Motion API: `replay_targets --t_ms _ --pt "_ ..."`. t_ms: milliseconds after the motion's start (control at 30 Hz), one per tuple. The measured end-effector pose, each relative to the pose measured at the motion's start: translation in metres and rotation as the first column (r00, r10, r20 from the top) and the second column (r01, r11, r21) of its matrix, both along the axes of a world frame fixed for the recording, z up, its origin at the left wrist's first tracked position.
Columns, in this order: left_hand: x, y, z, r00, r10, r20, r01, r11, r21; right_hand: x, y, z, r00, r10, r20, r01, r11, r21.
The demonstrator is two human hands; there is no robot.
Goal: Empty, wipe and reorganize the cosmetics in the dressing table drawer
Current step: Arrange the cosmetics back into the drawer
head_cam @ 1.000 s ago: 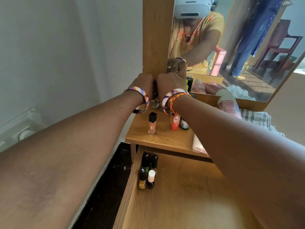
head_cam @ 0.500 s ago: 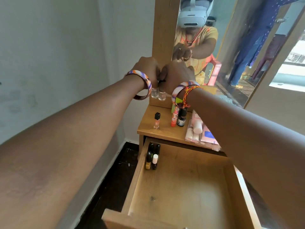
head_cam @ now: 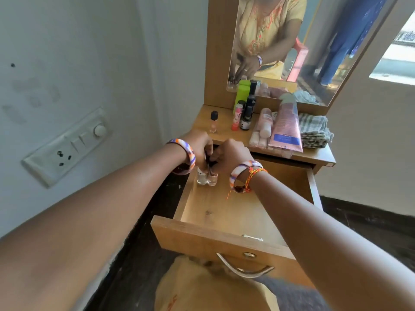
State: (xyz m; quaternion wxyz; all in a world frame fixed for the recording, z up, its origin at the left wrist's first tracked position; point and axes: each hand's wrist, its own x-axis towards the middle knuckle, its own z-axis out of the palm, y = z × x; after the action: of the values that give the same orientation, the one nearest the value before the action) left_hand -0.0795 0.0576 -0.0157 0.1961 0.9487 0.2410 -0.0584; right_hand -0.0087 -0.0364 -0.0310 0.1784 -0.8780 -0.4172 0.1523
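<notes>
Over the back left corner of the open drawer (head_cam: 226, 217): left hand (head_cam: 198, 144) curled, fingertips pinched on the dark cap of a clear little bottle (head_cam: 202, 178), held upright just above or on the drawer floor, which of the two not clear. Touching it on the right, a second clear bottle (head_cam: 212, 178), cap gripped the same way by the right hand (head_cam: 231, 153). Probably glass, light, smooth-sided and breakable; safest taken by the cap or low round the body, set down gently, kept from knocking together. Beyond the drawer, on the table top (head_cam: 323, 157): one small black-capped bottle (head_cam: 213, 122), then a green bottle (head_cam: 241, 95) among dark ones, pink tubes (head_cam: 285, 129), and a folded striped cloth (head_cam: 314, 130) at far right.
</notes>
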Motion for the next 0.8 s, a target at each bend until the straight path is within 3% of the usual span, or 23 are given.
replay_targets --t_ms 333,800 --pt "-0.001 0.002 -0.067 0.998 0.016 0.066 -0.022 0.996 0.087 -0.001 0.000 -0.050 0.996 -0.055 -0.068 0.055 0.998 0.008" --pt "-0.004 0.000 -0.091 0.993 -0.006 0.117 -0.011 0.990 0.141 -0.006 0.005 -0.066 0.996 -0.046 -0.071 0.047 0.999 0.012"
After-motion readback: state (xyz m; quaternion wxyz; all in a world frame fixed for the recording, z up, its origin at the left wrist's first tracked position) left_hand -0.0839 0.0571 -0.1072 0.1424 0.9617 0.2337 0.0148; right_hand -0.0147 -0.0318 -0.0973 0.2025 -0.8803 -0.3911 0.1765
